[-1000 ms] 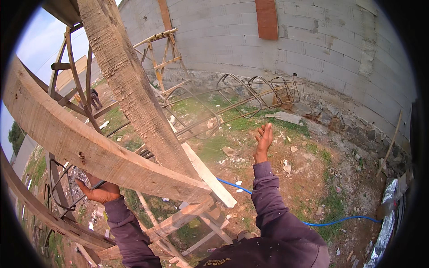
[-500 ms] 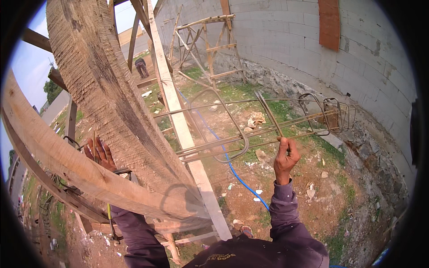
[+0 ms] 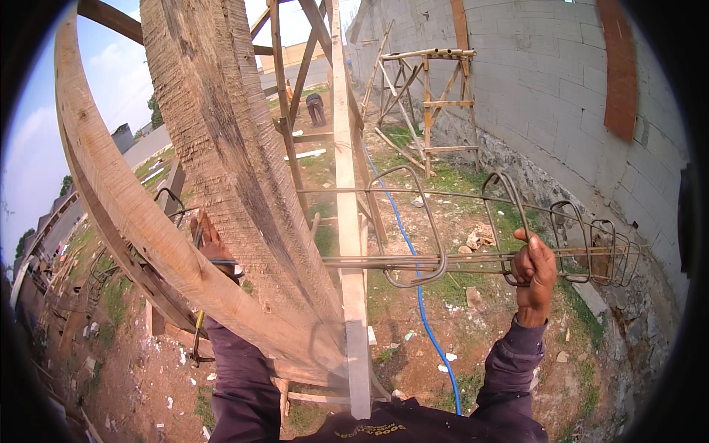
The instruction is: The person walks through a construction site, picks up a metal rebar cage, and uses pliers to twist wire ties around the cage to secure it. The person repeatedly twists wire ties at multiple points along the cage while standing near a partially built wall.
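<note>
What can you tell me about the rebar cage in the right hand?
The rebar cage is made of long, thin, rusty-brown steel bars ringed by bent wire stirrups. It lies roughly level in the air above the ground, running rightward toward the block wall. The right hand grips its lower bars; its left end passes behind the wooden plank.

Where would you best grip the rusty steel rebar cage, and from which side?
Grip the rusty steel rebar cage on its bundled lower long bars, between two stirrup loops, coming from below as the right hand does: the bars run level and the loops likely stop a fist sliding. The left hand rests on the curved wooden plank.
</note>
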Tool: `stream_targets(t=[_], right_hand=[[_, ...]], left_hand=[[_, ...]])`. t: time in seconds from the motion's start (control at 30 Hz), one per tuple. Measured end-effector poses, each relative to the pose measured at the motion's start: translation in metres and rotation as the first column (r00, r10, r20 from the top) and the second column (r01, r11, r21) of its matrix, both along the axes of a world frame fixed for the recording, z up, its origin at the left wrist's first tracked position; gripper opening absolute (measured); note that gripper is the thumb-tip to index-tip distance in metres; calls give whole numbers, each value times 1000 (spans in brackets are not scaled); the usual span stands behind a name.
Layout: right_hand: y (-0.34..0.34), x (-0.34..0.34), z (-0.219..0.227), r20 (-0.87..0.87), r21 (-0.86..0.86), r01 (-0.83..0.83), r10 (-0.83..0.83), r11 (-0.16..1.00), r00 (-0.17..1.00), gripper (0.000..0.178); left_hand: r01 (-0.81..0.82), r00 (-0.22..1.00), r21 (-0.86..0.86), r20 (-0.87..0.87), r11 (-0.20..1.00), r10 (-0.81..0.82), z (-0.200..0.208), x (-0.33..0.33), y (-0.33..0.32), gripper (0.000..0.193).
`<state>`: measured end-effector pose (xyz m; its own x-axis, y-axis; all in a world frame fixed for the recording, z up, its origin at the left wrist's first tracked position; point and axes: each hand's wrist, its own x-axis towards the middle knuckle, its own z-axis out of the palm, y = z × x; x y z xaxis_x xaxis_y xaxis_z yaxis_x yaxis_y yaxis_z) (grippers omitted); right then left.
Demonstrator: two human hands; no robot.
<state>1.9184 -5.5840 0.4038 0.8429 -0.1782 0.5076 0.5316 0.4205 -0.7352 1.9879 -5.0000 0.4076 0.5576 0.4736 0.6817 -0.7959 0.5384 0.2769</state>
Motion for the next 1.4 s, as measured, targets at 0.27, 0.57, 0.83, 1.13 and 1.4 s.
stream_targets(t=[0.27, 0.57, 0.83, 1.13, 1.4], right_hand=[[-14, 97, 68, 177, 188, -195, 162, 963, 971, 36], [4, 246, 207, 313, -12, -288, 278, 957, 908, 43], [13, 281, 196, 342, -166, 20, 38, 986, 939, 46], [3, 281, 95, 186, -128, 138, -113, 982, 976, 50], [-8, 246, 51, 121, -62, 152, -144, 986, 982, 45]], left_hand=[[-102, 990, -128, -111, 986, 88, 27, 11, -4, 42], [-148, 983, -323, -150, 935, 103, 68, 43, -4, 40], [-119, 990, -398, -113, 910, 80, 92, 49, 5, 40], [-97, 958, -327, -288, 940, -1, 69, 38, -9, 45], [-43, 999, -563, 2, 826, 54, 76, -19, 5, 62]])
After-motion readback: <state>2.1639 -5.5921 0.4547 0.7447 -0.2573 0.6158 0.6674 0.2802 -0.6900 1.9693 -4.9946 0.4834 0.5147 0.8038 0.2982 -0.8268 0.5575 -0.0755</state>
